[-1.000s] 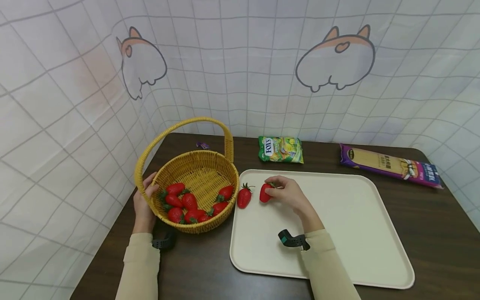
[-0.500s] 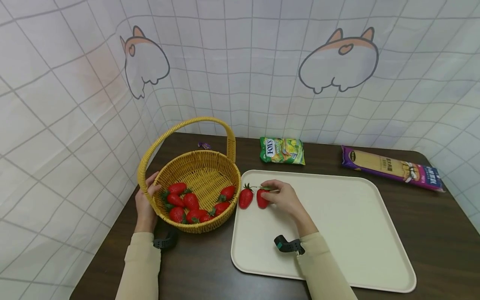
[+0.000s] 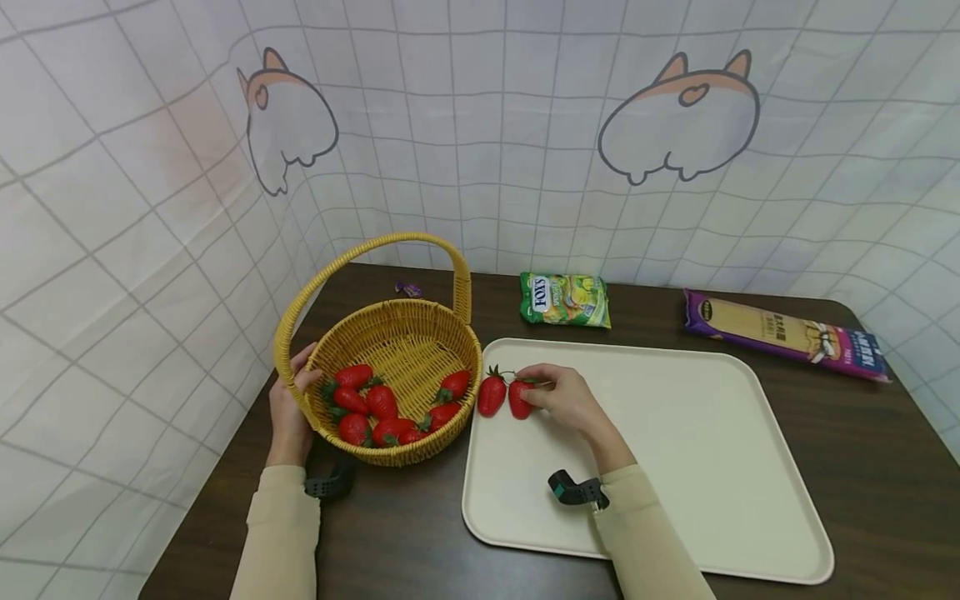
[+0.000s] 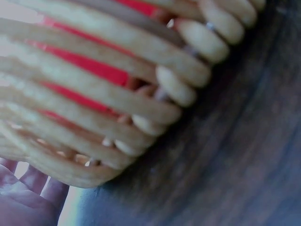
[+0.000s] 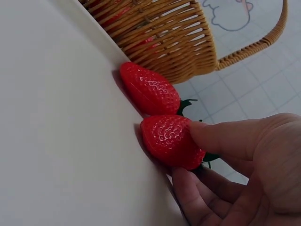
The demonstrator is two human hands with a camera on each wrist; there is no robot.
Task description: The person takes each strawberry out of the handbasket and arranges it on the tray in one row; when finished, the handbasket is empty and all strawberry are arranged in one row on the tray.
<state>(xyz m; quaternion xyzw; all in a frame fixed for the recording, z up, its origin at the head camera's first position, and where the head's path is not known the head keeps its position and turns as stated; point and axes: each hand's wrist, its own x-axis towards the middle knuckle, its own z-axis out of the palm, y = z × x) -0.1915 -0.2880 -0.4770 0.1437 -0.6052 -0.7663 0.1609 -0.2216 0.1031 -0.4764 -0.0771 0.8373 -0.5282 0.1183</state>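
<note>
Head view alone: both hands (image 3: 290, 412) (image 3: 567, 398), green packet (image 3: 566, 300)

A red strawberry (image 3: 517, 405) lies near the far left corner of the cream tray (image 3: 697, 450), pinched in the person's right hand (image 3: 568, 400), leaves pointing towards the tray's far edge. A second strawberry (image 3: 492, 395) lies just beside it, nearer the tray's left edge. Left of the tray, the left hand (image 3: 289, 417) holds the yellow wicker basket (image 3: 408, 354), more strawberries (image 3: 382, 403) inside.
</note>
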